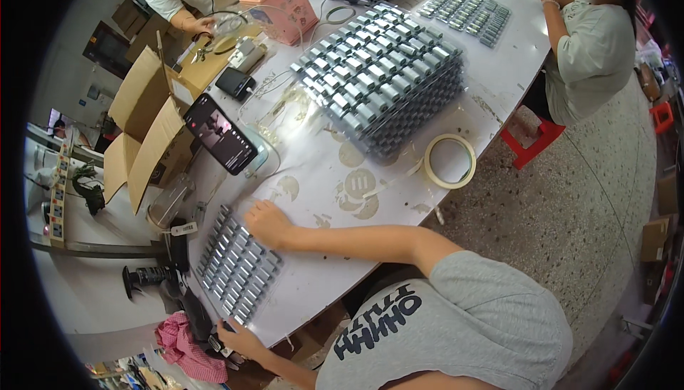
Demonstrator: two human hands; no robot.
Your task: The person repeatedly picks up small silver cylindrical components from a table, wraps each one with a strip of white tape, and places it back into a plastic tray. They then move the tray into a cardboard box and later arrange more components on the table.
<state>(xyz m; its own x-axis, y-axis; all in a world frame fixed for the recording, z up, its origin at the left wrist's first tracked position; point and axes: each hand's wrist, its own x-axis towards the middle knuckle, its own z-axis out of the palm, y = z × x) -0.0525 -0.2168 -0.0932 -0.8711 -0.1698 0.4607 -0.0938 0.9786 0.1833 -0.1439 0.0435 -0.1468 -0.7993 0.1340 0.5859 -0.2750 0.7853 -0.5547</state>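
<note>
A clear plastic tray [241, 270] holding rows of small silvery metal parts lies on the white table in front of me. My right hand [268, 225] rests at the tray's far right corner with its fingers curled in; whatever they may hold is hidden. Close to the tray's near left end is my left hand [241, 339]. Its thumb and fingers are bent together around something small and dark that I cannot make out. A phone [219, 133] showing a lit picture leans on a stand beyond the tray.
A tall stack of filled trays [385, 69] stands farther along the table, near a tape roll [467, 176]. Around the phone are an open cardboard box [160, 133], a black charger [235, 84] and a pink bin [281, 9]. Two other people sit at the table.
</note>
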